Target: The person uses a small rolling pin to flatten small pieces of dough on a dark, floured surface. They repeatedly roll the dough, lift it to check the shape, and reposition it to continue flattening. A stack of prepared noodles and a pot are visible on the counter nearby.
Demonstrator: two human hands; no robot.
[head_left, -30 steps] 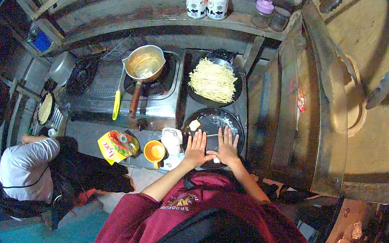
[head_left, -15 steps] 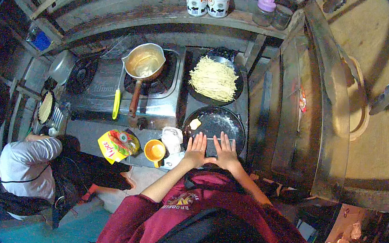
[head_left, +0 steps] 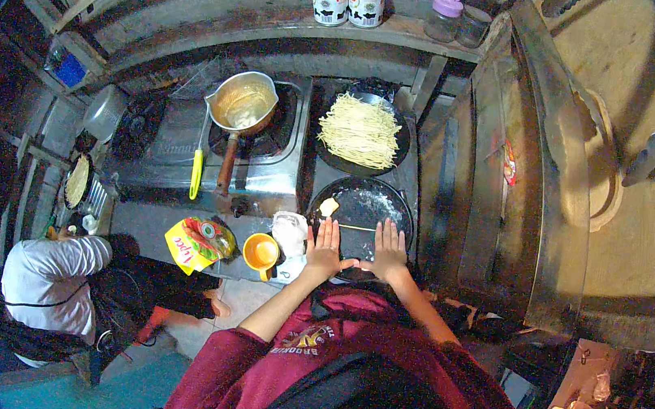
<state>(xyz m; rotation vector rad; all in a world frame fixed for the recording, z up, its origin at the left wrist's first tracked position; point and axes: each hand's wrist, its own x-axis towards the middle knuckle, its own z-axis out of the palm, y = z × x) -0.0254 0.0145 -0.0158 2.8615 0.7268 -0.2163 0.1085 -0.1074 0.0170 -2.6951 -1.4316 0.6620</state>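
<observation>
My left hand (head_left: 325, 251) and my right hand (head_left: 387, 253) lie flat on a round black tray (head_left: 369, 197), fingers stretched out, palms down, a gap between them. A thin dough strand (head_left: 358, 228) runs across the tray from one hand to the other, its ends under the fingers. White flour dusts the tray. A small pale dough lump (head_left: 329, 206) rests beside my left fingertips. Just beyond, many similar thin strands (head_left: 359, 131) are heaped on a second round black tray (head_left: 404, 144).
Left of the trays, a saucepan (head_left: 242, 102) sits on a gas stove (head_left: 170, 152) near a yellow-green-handled utensil (head_left: 196, 174). Closer stand a yellow mug (head_left: 261, 253), a white bag (head_left: 290, 233) and a yellow-red packet (head_left: 202, 245). A person in a white top (head_left: 54, 269) crouches at left.
My hands have spread farther apart and slid slightly toward me. More of the dough strand shows between them. The person at left has shifted a little.
</observation>
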